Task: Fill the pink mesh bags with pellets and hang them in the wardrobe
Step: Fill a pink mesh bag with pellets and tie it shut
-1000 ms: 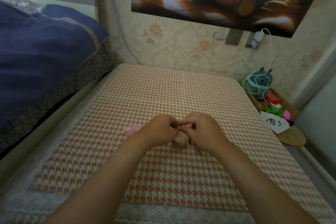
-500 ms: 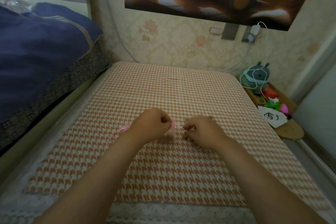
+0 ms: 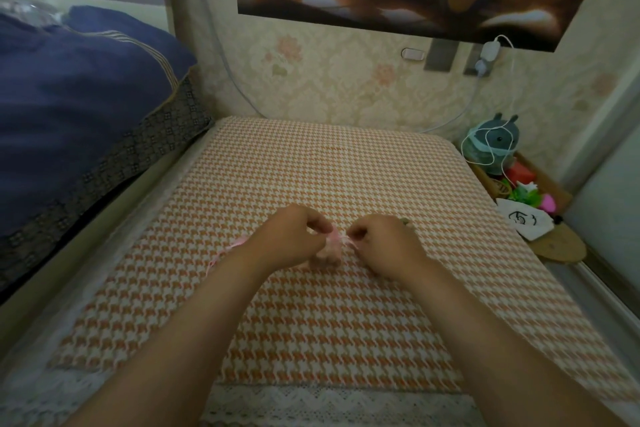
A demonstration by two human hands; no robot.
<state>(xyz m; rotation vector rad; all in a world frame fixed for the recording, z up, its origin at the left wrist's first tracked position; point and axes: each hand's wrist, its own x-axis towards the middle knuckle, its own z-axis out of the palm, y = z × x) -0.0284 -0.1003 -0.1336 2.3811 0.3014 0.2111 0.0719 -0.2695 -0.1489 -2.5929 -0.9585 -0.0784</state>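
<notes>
A small pink mesh bag point(image 3: 329, 251) bulges with filling and sits on the orange houndstooth cushion point(image 3: 332, 322) between my hands. My left hand point(image 3: 294, 239) pinches the bag's gathered neck from the left. My right hand point(image 3: 384, 243) pinches the pink drawstring at the neck from the right, and the string runs taut between the two. A second pink bag or ribbon point(image 3: 225, 251) lies on the cushion behind my left wrist, mostly hidden by it.
A dark blue quilt point(image 3: 79, 114) is piled on the bed at the left. At the right a shelf holds a grey-green plush point(image 3: 491, 146), a white cable, bright toys point(image 3: 526, 194) and a white pouch point(image 3: 523, 222). The wallpapered wall stands just behind the cushion.
My hands have drawn apart sideways from touching each other, stretching the drawstring and gathering the bag's neck. The camera has dipped slightly.
</notes>
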